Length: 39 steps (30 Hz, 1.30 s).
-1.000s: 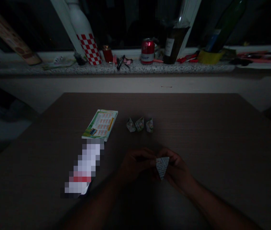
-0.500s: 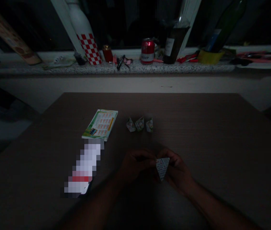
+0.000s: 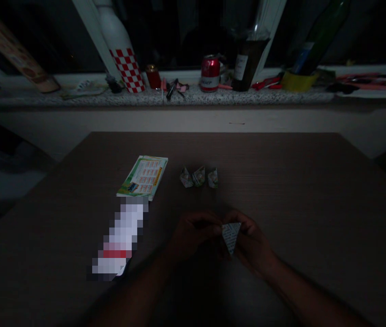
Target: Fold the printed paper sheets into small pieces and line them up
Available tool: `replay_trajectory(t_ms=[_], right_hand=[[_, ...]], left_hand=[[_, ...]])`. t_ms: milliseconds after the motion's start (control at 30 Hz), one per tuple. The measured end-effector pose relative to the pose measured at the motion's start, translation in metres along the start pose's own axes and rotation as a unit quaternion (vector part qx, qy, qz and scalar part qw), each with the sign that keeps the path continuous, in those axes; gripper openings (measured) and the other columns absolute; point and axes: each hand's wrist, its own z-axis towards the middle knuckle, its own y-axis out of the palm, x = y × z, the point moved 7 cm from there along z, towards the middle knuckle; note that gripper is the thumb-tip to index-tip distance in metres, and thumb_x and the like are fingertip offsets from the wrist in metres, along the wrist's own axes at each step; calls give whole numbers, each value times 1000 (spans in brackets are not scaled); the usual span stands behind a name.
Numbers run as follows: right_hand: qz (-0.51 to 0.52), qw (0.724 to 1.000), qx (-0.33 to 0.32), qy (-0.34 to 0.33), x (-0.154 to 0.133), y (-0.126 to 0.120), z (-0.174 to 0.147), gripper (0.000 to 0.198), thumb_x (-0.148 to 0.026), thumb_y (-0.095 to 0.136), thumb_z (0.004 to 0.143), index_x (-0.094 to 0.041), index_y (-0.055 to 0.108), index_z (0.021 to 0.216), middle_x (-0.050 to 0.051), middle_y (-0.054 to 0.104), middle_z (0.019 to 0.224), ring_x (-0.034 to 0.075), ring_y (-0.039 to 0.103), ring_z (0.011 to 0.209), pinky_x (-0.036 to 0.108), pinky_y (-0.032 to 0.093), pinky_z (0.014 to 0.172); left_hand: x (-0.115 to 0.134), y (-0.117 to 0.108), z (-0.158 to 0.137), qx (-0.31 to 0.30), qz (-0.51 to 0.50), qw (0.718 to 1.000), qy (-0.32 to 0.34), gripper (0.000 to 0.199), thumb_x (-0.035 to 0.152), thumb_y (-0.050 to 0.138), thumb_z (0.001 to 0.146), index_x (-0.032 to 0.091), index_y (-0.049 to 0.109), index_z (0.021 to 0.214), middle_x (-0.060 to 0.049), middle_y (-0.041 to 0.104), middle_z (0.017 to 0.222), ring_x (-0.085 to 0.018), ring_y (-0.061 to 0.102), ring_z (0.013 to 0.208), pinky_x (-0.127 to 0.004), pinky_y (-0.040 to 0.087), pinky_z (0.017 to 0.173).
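Observation:
Between my hands is a small folded paper triangle (image 3: pixel 231 236) with printed text, its point facing down toward me. My left hand (image 3: pixel 194 234) pinches its upper left corner with thumb and fingertips. Around its right side my right hand (image 3: pixel 252 240) is closed, the fingers partly behind the paper. Beyond my hands, three small folded paper boats (image 3: pixel 198 176) stand in a row on the dark wooden table (image 3: pixel 281 181). Dim light hides the fingertips behind the paper.
Left of my hands lies a stack of printed leaflets (image 3: pixel 145 175), with a blurred-out bright object (image 3: pixel 121 236) nearer me. Along the granite sill (image 3: pixel 179 97) stand a checkered bottle (image 3: pixel 127 68), a red can (image 3: pixel 210 72), a dark bottle (image 3: pixel 243 68) and a yellow tape roll (image 3: pixel 298 81).
The paper triangle has tilted slightly, and its lower tip sits a little higher. Both hands keep nearly the same place and grip.

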Motion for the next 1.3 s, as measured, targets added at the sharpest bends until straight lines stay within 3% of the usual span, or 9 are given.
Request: replay_trajectory(t_ms=[133, 233, 367, 467, 633, 733, 867, 1100, 1300], right_hand=[[-6, 1000, 2, 7, -1, 1, 1, 25, -36, 76, 74, -20, 61, 86, -3, 65, 58, 11, 59, 45, 24, 52, 46], [-91, 995, 24, -22, -9, -2, 2, 24, -36, 75, 75, -20, 65, 90, -2, 66, 58, 12, 60, 47, 22, 50, 46], [-262, 957, 84, -90, -28, -6, 0, 11, -24, 73, 74, -19, 72, 84, 1, 68, 62, 11, 61, 50, 20, 47, 48], [-319, 934, 102, -128, -36, -5, -2, 9, -16, 70, 73, -21, 75, 80, 2, 71, 67, 13, 62, 56, 21, 48, 51], [-271, 952, 86, -110, -30, -5, -1, 6, -21, 70, 74, -20, 75, 78, 1, 69, 63, 14, 62, 55, 23, 50, 51], [-241, 964, 71, -86, -25, -4, 0, 3, -21, 70, 74, -19, 72, 74, 0, 67, 61, 12, 61, 53, 22, 49, 49], [-183, 980, 70, -39, -15, -7, 1, 11, -18, 74, 71, -18, 65, 76, -4, 64, 61, 9, 57, 49, 18, 48, 46], [-77, 997, 4, 26, 4, -2, 3, 29, -34, 81, 68, -17, 58, 75, -4, 62, 56, 8, 55, 39, 19, 48, 38], [-56, 998, 40, -15, -3, -6, 4, 32, -32, 81, 69, -19, 51, 71, -7, 58, 55, 8, 54, 41, 18, 48, 40]], left_hand=[[-5, -4, 0, 17, -15, 1000, -13, 23, 32, 80, 68, 12, 70, 72, -2, 62, 67, -8, 53, 51, -19, 41, 48], [-9, -8, 2, 40, -44, 998, -36, 29, 37, 81, 65, 11, 69, 72, -1, 61, 62, -7, 50, 48, -18, 39, 45], [-11, -7, 3, 47, -67, 995, -52, 32, 37, 82, 63, 11, 66, 69, 0, 61, 59, -7, 50, 45, -18, 37, 43], [-13, -6, 4, 45, -66, 995, -58, 33, 39, 82, 63, 12, 63, 71, 0, 61, 58, -8, 51, 45, -18, 37, 43], [-16, -3, 3, 30, -28, 998, -54, 42, 53, 71, 71, 14, 56, 70, 2, 56, 52, -7, 46, 41, -19, 33, 42], [-10, 1, -1, 23, 62, 997, -31, 47, 59, 61, 78, 14, 55, 65, 4, 50, 50, -6, 41, 42, -19, 29, 42], [-1, 10, -6, 2, 156, 988, 22, 48, 55, 49, 88, 14, 60, 65, 1, 57, 57, -9, 51, 52, -19, 35, 49], [-9, 18, -11, -46, 139, 989, -22, 58, 60, 39, 90, 14, 63, 65, -3, 62, 55, -13, 57, 49, -22, 40, 48], [-3, 13, -11, 1, 185, 983, 1, 56, 55, 36, 94, 14, 64, 67, -3, 61, 59, -14, 57, 56, -24, 42, 56]])
